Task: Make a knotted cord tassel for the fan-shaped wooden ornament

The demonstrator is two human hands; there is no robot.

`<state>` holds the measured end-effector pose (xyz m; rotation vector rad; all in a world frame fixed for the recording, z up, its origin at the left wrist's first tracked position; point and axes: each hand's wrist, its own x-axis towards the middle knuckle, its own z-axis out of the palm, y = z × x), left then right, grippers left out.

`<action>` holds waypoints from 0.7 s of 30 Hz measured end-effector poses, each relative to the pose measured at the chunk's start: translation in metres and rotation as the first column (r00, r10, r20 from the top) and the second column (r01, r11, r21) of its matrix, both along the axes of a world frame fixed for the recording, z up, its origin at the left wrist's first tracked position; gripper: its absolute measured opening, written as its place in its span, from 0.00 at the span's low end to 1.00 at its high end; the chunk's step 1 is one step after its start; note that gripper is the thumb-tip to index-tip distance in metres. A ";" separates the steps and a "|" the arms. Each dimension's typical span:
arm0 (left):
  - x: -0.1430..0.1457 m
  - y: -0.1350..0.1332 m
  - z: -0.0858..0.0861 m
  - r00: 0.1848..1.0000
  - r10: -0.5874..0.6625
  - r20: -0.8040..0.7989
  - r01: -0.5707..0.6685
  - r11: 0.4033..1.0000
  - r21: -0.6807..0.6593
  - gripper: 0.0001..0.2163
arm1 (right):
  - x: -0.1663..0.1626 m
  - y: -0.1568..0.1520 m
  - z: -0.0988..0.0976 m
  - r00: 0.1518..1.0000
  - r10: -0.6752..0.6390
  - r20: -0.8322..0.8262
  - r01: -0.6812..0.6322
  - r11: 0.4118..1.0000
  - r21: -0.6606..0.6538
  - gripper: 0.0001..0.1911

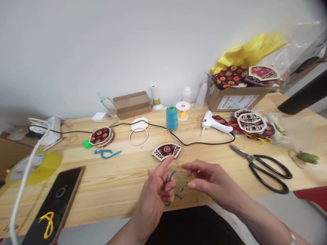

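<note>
Curling its lower fingers around a blue thread (172, 175), the left hand (158, 189) stretches its index finger toward the fan (167, 149). The right hand (212, 178) faces it with thumb and fingers spread apart, nothing visible between them. The thread pokes up out of the left hand, over the near part of the surface (107, 187); a blue piece also shows just below that hand.

At the near left lies a phone (62, 180) with a yellow cord (49, 223) on it; beyond it is a tape roll (51, 165). To the right, shears (251, 158) lie with their handles apart.

The fan lies flat just beyond the left fingertip, a yellow loop (163, 136) at its far edge. Further back are a ring (129, 137), a stack of patterned pieces (100, 135), a glue gun (217, 126) and a teal spool (172, 119). Farthest, by the wall (127, 44), stand a small box (133, 104) and a carton (224, 98) heaped with fabric.
</note>
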<state>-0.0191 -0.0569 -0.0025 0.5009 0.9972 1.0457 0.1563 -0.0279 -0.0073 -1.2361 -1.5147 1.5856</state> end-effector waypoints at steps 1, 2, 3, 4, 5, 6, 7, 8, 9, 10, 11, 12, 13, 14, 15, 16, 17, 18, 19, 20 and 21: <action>0.000 -0.001 0.000 1.000 -0.020 0.000 0.020 1.000 0.011 0.39 | -0.011 -0.001 -0.003 0.992 0.013 -0.126 -0.023 0.996 -0.081 0.20; 0.000 -0.002 0.000 0.999 -0.037 -0.001 0.037 0.999 0.019 0.39 | -0.020 -0.001 -0.006 0.972 0.027 -0.234 -0.064 0.987 -0.148 0.21; 0.000 -0.003 0.000 0.999 -0.049 -0.005 0.049 0.999 0.024 0.40 | -0.026 -0.001 -0.008 0.945 0.037 -0.325 -0.105 0.975 -0.195 0.20; 0.000 -0.004 0.000 0.998 -0.057 -0.008 0.057 0.998 0.029 0.40 | -0.030 -0.001 -0.010 0.919 0.044 -0.392 -0.141 0.965 -0.221 0.20; 0.000 -0.004 -0.001 0.998 -0.063 -0.011 0.063 0.997 0.034 0.40 | -0.033 -0.001 -0.011 0.898 0.047 -0.438 -0.164 0.959 -0.232 0.19; 0.000 -0.005 -0.002 0.998 -0.069 -0.011 0.070 0.997 0.039 0.40 | -0.035 -0.001 -0.011 0.882 0.044 -0.469 -0.175 0.955 -0.239 0.18; -0.001 -0.005 -0.003 0.997 -0.079 -0.010 0.079 0.996 0.045 0.40 | -0.035 -0.001 -0.010 0.872 0.036 -0.489 -0.176 0.954 -0.244 0.16; -0.001 -0.006 -0.004 0.996 -0.093 -0.006 0.093 0.994 0.050 0.40 | -0.036 -0.001 -0.009 0.865 0.029 -0.501 -0.175 0.953 -0.247 0.15; -0.002 -0.006 -0.005 0.994 -0.110 0.000 0.109 0.993 0.053 0.40 | -0.035 -0.001 -0.008 0.862 0.028 -0.506 -0.177 0.952 -0.248 0.13; -0.003 -0.006 -0.006 0.992 -0.128 0.006 0.128 0.990 0.056 0.39 | -0.035 -0.001 -0.007 0.863 0.027 -0.505 -0.175 0.953 -0.247 0.12; -0.003 -0.006 -0.007 0.989 -0.146 0.009 0.145 0.988 0.061 0.39 | -0.034 0.000 -0.005 0.869 0.029 -0.493 -0.167 0.957 -0.238 0.10; -0.004 -0.006 -0.008 0.987 -0.160 0.010 0.159 0.985 0.069 0.38 | -0.034 0.000 -0.004 0.883 0.031 -0.468 -0.150 0.964 -0.219 0.09; -0.004 -0.007 -0.009 0.985 -0.173 0.008 0.171 0.982 0.079 0.38 | -0.033 0.000 -0.002 0.900 0.037 -0.434 -0.133 0.972 -0.193 0.08; -0.005 -0.007 -0.010 0.983 -0.182 0.005 0.181 0.980 0.088 0.38 | -0.032 -0.001 -0.001 0.918 0.049 -0.393 -0.123 0.979 -0.164 0.08; -0.005 -0.007 -0.011 0.982 -0.187 0.001 0.186 0.978 0.095 0.38 | -0.031 -0.001 0.000 0.934 0.064 -0.352 -0.118 0.984 -0.134 0.08; -0.005 -0.008 -0.011 0.982 -0.190 -0.002 0.190 0.977 0.098 0.37 | -0.030 -0.001 0.001 0.945 0.079 -0.318 -0.119 0.987 -0.108 0.08; -0.005 -0.008 -0.012 0.981 -0.192 -0.004 0.192 0.976 0.098 0.37 | -0.030 -0.001 0.002 0.951 0.088 -0.297 -0.121 0.988 -0.094 0.07; -0.005 -0.008 -0.012 0.981 -0.195 -0.005 0.195 0.976 0.098 0.37 | -0.030 -0.001 0.002 0.950 0.093 -0.297 -0.127 0.987 -0.097 0.05; -0.005 -0.008 -0.012 0.981 -0.194 -0.004 0.194 0.976 0.097 0.37 | -0.030 0.000 0.003 0.947 0.091 -0.309 -0.132 0.984 -0.116 0.05; -0.005 -0.008 -0.011 0.982 -0.191 0.000 0.190 0.977 0.097 0.37 | -0.030 0.000 0.002 0.944 0.077 -0.320 -0.128 0.982 -0.141 0.06; -0.004 -0.007 -0.011 0.983 -0.186 0.005 0.185 0.978 0.094 0.37 | -0.030 0.000 0.001 0.948 0.059 -0.314 -0.114 0.981 -0.160 0.08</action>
